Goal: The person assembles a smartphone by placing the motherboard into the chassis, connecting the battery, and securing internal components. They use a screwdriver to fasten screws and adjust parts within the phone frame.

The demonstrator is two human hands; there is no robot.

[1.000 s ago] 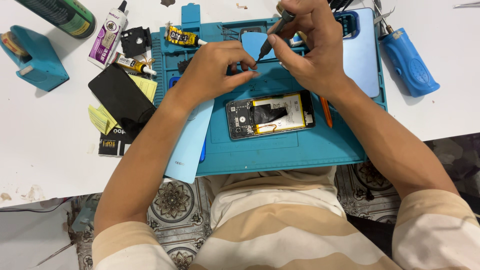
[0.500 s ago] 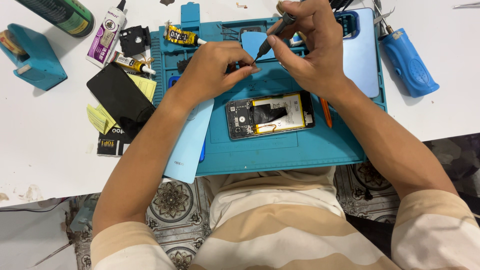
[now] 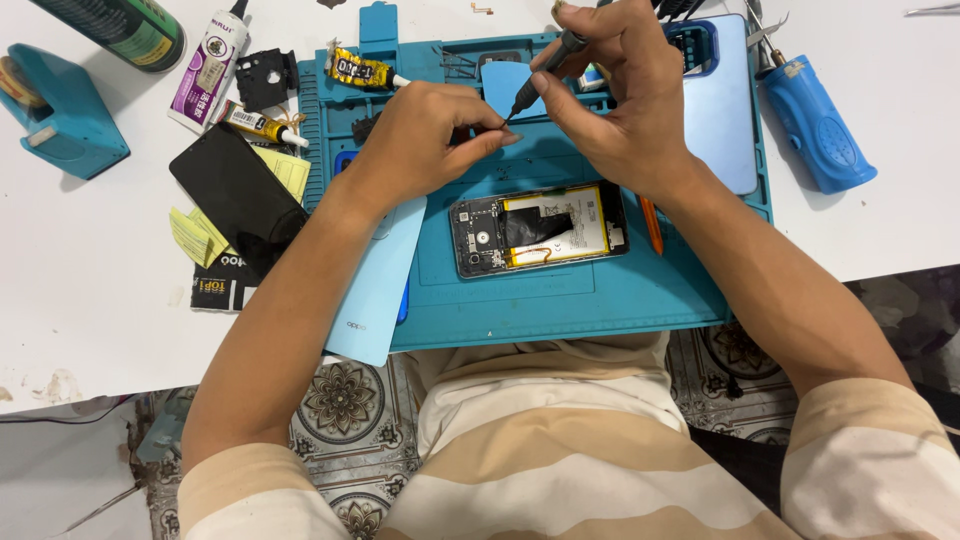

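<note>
A black phone screen (image 3: 240, 198) is lying tilted left of the blue mat (image 3: 560, 300), partly covering yellow sticky notes (image 3: 205, 232) and a small black printed packet (image 3: 222, 287). A white glue tube with a purple label (image 3: 208, 68) and a green can with a yellow-and-dark label (image 3: 122, 27) are lying at the table's far left. Two small yellow-labelled tubes are lying nearby, one (image 3: 256, 122) beside the screen, one (image 3: 362, 71) at the mat's top edge.

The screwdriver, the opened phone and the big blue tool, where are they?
screwdriver (image 3: 545, 68), head view, on its dark shaft.
opened phone (image 3: 540, 228), head view, on its battery.
big blue tool (image 3: 815, 125), head view, on its body.
</note>
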